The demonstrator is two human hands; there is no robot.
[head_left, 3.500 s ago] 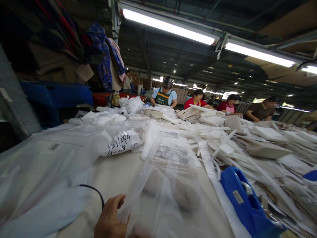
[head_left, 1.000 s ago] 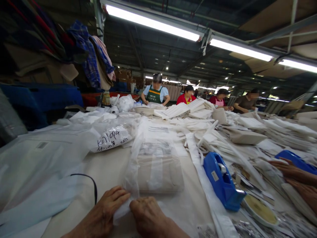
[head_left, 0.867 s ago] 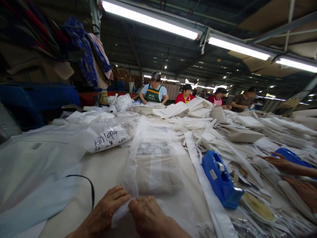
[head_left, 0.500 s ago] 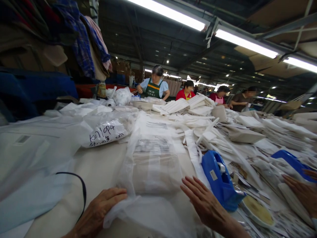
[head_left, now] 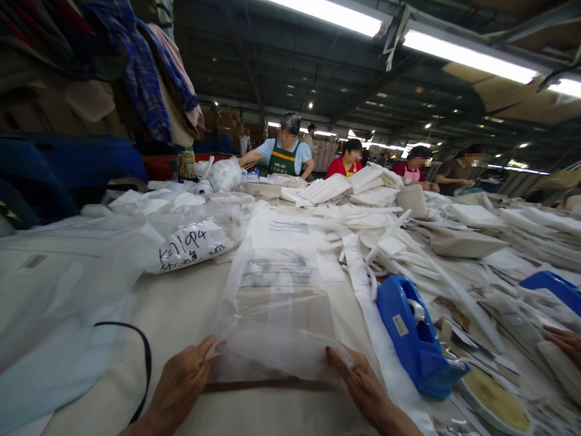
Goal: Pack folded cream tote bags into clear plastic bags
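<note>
A translucent plastic bag (head_left: 276, 303) with printed text lies flat on the table in front of me, a flat brownish-grey item showing through it. Its near edge is folded over toward the far side. My left hand (head_left: 184, 372) pinches the left corner of that folded edge between thumb and fingers. At the right corner, my right hand (head_left: 358, 375) grips the same edge in a like pinch. Both hands are closed on the plastic. What the item inside is, I cannot make out.
A blue tape dispenser (head_left: 408, 339) stands right of the bag, beside a round dish with a yellowish pad (head_left: 494, 396). A marked plastic package (head_left: 195, 242) lies at the left, near a black strap (head_left: 147, 357). White pieces (head_left: 327, 188) pile up behind; co-workers (head_left: 284, 157) are beyond.
My hands went from lying with fingers stretched by the bag's sides to pinching its near edge. The loose flap in front has been folded up. The view has shifted slightly left.
</note>
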